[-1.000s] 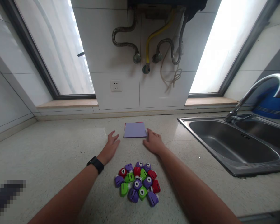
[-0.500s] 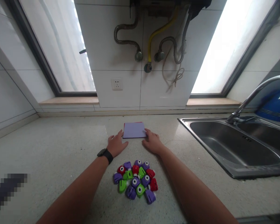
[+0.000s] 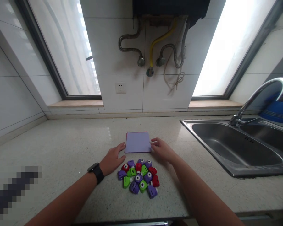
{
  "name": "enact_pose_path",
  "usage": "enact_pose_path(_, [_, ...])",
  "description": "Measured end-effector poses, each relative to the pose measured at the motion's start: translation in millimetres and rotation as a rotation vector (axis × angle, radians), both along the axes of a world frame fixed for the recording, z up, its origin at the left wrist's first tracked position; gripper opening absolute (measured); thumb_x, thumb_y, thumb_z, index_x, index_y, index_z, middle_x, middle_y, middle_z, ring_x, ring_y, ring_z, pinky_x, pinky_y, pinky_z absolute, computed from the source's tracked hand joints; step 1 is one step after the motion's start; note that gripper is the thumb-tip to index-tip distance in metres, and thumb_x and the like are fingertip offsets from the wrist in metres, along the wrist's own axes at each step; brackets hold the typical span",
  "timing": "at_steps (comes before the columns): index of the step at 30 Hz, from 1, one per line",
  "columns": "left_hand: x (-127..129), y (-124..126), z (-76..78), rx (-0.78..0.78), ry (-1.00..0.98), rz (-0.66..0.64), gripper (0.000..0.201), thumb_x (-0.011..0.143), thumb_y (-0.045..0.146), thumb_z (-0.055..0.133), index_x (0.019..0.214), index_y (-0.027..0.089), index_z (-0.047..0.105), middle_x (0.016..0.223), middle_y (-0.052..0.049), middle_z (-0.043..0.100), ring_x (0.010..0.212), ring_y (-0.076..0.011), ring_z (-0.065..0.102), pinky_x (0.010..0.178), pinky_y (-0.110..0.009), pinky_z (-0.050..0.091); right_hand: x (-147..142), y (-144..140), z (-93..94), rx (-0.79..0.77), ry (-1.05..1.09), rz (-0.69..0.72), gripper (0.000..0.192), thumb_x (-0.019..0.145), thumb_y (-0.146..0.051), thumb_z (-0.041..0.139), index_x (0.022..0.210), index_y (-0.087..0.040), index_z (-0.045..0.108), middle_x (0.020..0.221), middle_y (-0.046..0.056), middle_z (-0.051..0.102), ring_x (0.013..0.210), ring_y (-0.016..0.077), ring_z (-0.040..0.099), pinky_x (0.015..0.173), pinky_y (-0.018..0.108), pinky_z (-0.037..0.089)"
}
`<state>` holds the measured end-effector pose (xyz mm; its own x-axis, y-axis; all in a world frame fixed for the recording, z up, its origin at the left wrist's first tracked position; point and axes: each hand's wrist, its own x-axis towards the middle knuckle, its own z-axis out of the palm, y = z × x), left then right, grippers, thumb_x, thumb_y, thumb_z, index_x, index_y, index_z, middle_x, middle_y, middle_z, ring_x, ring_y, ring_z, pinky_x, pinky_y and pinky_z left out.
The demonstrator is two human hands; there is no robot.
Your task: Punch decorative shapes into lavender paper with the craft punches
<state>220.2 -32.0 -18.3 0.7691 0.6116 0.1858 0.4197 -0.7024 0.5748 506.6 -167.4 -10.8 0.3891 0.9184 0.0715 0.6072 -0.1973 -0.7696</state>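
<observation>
A stack of lavender card sheets (image 3: 138, 142), with a red edge showing at the top, lies flat on the counter. My left hand (image 3: 112, 158), with a dark watch on the wrist, rests at its left edge with fingers stretched and thumb apart. At the right edge, the fingertips of my right hand (image 3: 162, 149) are close to or touching the card; its fingers are slightly bent and apart. Just in front lies a pile of small craft paper punches, among them a purple punch (image 3: 152, 191), a green punch (image 3: 126, 182) and a red punch (image 3: 156, 181).
A steel double sink (image 3: 235, 144) with a curved faucet (image 3: 257, 94) is set in the speckled counter (image 3: 68, 144) on the right. Behind it stands a blue container (image 3: 278, 110). Pipes, a yellow hose (image 3: 155, 40) and a socket (image 3: 120, 88) are on the tiled wall.
The card stack has slid toward me, nearer to the punches, with both hands alongside it. My view has tilted up slightly. The punches stay in their pile.
</observation>
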Motion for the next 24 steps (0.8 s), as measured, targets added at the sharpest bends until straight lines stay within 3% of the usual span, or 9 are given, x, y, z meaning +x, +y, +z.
enact_pose_path(3, [-8,3,-0.5,-0.063,-0.088,-0.015,0.054,0.1,0.038,0.045,0.15,0.017,0.045,0.146,-0.014,0.062,0.137,-0.0263,0.056,0.118,-0.046,0.039,0,-2,6.0,0.01,-0.077,-0.038,0.033,0.094,-0.03,0.057,0.124,-0.018,0.062,0.105,0.011,0.078,0.092,0.0261,0.073,0.085,0.04,0.054])
enact_pose_path(6, [-9,3,0.2,-0.049,-0.141,0.035,0.045,0.104,0.042,0.038,0.138,0.017,0.056,0.136,-0.015,0.066,0.127,-0.0267,0.062,0.112,-0.047,0.045,3,-3,9.1,0.048,-0.153,-0.017,0.035,0.092,-0.031,0.062,0.124,-0.019,0.064,0.116,0.013,0.074,0.106,0.0278,0.069,0.095,0.042,0.051])
enact_pose_path(12, [-8,2,3.4,0.1,-0.102,-0.005,0.036,0.103,0.039,0.044,0.125,0.017,0.064,0.125,-0.014,0.069,0.118,-0.0273,0.062,0.107,-0.045,0.046,14,-6,3.9,0.202,-0.286,0.261,0.042,0.086,-0.039,0.074,0.124,-0.021,0.067,0.131,0.011,0.064,0.122,0.0255,0.061,0.111,0.04,0.045])
enact_pose_path(18, [-8,4,7.9,0.09,-0.108,-0.048,0.032,0.105,0.038,0.042,0.115,0.02,0.067,0.115,-0.01,0.07,0.11,-0.0258,0.062,0.101,-0.044,0.047,15,0,0.8,0.19,-0.271,0.268,0.043,0.087,-0.042,0.075,0.124,-0.021,0.068,0.133,0.012,0.064,0.125,0.0256,0.061,0.114,0.043,0.044])
enact_pose_path(24, [-6,5,7.9,0.111,-0.098,-0.063,0.03,0.104,0.038,0.043,0.112,0.021,0.067,0.113,-0.009,0.07,0.109,-0.0259,0.062,0.101,-0.045,0.046,12,-2,3.1,0.135,-0.301,0.281,0.058,0.086,-0.044,0.076,0.139,-0.025,0.063,0.152,0.011,0.055,0.14,0.0291,0.052,0.121,0.049,0.037])
